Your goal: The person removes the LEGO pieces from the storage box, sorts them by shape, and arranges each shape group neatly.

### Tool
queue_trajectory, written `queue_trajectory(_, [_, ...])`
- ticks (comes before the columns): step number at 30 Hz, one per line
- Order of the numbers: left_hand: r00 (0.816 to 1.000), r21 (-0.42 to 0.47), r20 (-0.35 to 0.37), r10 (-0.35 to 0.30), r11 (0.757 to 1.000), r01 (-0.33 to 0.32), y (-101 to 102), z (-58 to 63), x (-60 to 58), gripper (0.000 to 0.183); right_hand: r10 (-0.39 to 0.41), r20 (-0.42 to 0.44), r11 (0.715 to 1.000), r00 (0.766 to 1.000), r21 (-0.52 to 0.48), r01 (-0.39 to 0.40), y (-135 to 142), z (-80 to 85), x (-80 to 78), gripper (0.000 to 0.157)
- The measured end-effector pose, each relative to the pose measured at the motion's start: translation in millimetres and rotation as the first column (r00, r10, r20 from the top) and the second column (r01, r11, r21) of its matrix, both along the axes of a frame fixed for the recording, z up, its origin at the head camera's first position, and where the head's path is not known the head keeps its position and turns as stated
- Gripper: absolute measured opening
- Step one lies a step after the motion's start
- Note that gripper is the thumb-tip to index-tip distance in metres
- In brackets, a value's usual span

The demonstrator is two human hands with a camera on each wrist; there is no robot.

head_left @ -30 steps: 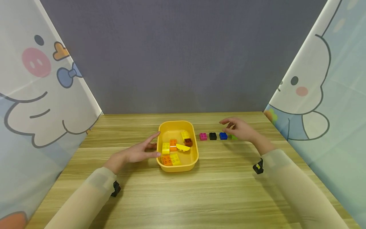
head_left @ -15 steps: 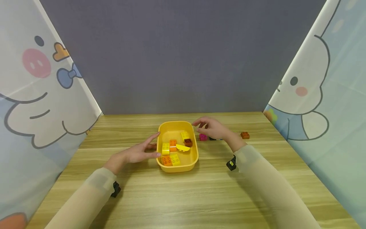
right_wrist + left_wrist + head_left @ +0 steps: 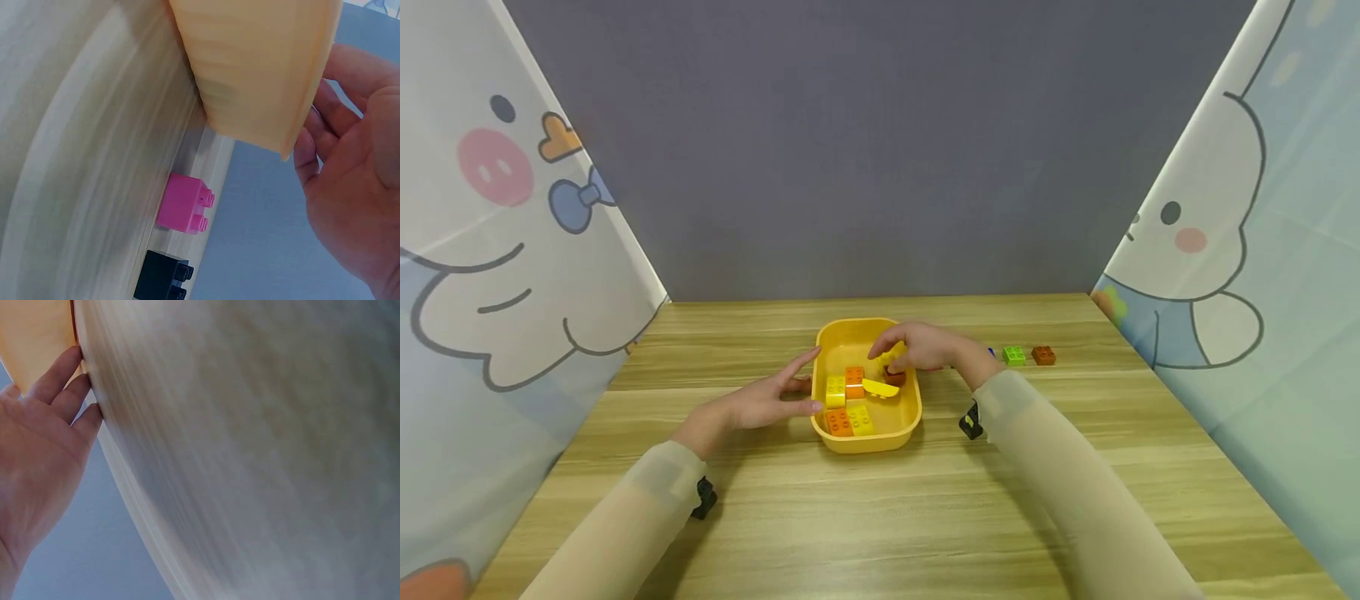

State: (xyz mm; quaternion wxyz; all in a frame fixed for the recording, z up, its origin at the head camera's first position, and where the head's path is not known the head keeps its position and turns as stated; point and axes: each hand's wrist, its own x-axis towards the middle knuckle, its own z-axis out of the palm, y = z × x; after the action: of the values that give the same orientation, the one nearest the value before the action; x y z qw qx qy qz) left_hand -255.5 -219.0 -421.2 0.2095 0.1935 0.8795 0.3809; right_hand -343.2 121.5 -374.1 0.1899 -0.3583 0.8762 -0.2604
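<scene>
A yellow plastic bin [image 3: 865,446] stands on the table with several toy building bricks in it. My left hand [image 3: 748,406] rests at the bin's left wall, thumb and fingers spread along it. My right hand [image 3: 928,346] reaches over the right rim, thumb and forefinger apart above a yellow brick [image 3: 889,357] and a dark brown brick [image 3: 895,377]. In the right wrist view its fingertips are hidden behind the bin wall. Also inside lie an orange brick [image 3: 854,377], a yellow brick [image 3: 836,393] and a curved yellow piece [image 3: 881,388].
Right of the bin, a row of bricks runs across the table: a pink brick [image 3: 181,203], a black brick [image 3: 160,276], a blue one mostly hidden by my right arm, a green brick [image 3: 1014,356] and a brown brick [image 3: 1043,356]. A grey panel [image 3: 880,167] stands behind.
My right hand has moved left from over the green brick, across the row, to over the bin's right side. The green and brown bricks now show. My left hand has stayed still.
</scene>
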Motion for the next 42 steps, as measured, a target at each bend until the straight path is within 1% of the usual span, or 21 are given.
queue_trajectory(2, [1.0, 0.001, 0.0, 0.001, 1.0, -0.001, 0.8, 0.5, -0.7, 0.105, 0.013, 0.005, 0.999, 1.0, 0.035, -0.014, -0.6, -0.3, 1.0, 0.037])
queue_trajectory(4, [1.0, -0.002, -0.01, -0.006, 1.0, 0.006, 1.4, 1.0, -1.2, 0.105, 0.028, -0.012, 0.998, 1.0, 0.061, -0.027, -1.2, -0.2, 2.1, 0.037])
queue_trajectory(8, [1.0, -0.004, -0.017, -0.009, 1.0, 0.009, 1.8, 1.4, -1.0, 0.104, 0.067, -0.101, 0.991, 0.993, 0.125, -0.054, -2.1, -2.1, 3.2, 0.033])
queue_trajectory(10, [1.0, -0.009, -0.022, -0.017, 1.0, 0.017, 1.4, 1.2, -0.3, 0.105, 0.082, -0.131, 0.986, 0.988, 0.153, -0.062, -2.5, -4.2, 3.3, 0.032])
queue_trajectory(17, [1.0, -0.017, -0.012, 0.002, 1.0, -0.003, 1.0, -0.3, 1.2, 0.104, 0.103, -0.135, 0.979, 0.985, 0.187, -0.077, -11.2, -8.5, 7.0, 0.026])
queue_trajectory(21, [1.0, -0.017, -0.018, 0.0, 1.0, 0.0, 0.5, -0.6, 0.9, 0.104, 0.116, -0.205, 0.969, 0.972, 0.239, -0.065, -18.8, -7.4, 11.8, 0.027])
queue_trajectory(23, [1.0, -0.017, -0.017, -0.001, 1.0, 0.001, -0.2, -1.1, 0.6, 0.103, 0.127, -0.224, 0.97, 0.966, 0.233, -0.074, -21.3, -8.6, 12.6, 0.028])
queue_trajectory(24, [1.0, -0.016, -0.014, 0.003, 1.0, -0.003, -0.8, -1.5, 0.3, 0.103, 0.133, -0.22, 0.973, 0.966, 0.216, -0.085, -22.2, -9.9, 12.6, 0.028])
queue_trajectory(27, [1.0, -0.02, -0.014, -0.001, 1.0, 0.001, -1.9, -1.9, -0.5, 0.103, 0.138, -0.163, 0.984, 0.977, 0.138, -0.116, -23.4, -14.7, 11.6, 0.027])
queue_trajectory(30, [1.0, -0.015, -0.015, -0.005, 1.0, 0.005, -2.1, -1.8, -0.9, 0.103, 0.121, -0.141, 0.99, 0.983, 0.094, -0.109, -22.8, -18.8, 11.4, 0.026])
queue_trajectory(34, [1.0, -0.018, -0.024, -0.007, 1.0, 0.007, -2.0, 0.5, -0.5, 0.103, 0.098, -0.192, 0.991, 0.977, 0.114, -0.077, -23.3, -22.7, 11.6, 0.027])
queue_trajectory(36, [1.0, -0.02, -0.028, -0.008, 1.0, 0.007, -1.9, 0.8, -0.4, 0.103, 0.086, -0.208, 0.989, 0.974, 0.135, -0.059, -24.1, -24.5, 12.3, 0.031])
queue_trajectory(39, [1.0, -0.019, -0.024, -0.013, 1.0, 0.013, -2.0, 0.3, -0.1, 0.103, 0.068, -0.202, 0.987, 0.977, 0.153, -0.037, -25.2, -26.0, 14.2, 0.037])
queue_trajectory(42, [1.0, -0.018, -0.022, -0.015, 1.0, 0.014, -2.1, -0.9, -0.1, 0.103, 0.057, -0.183, 0.988, 0.982, 0.151, -0.029, -25.3, -26.4, 15.5, 0.038])
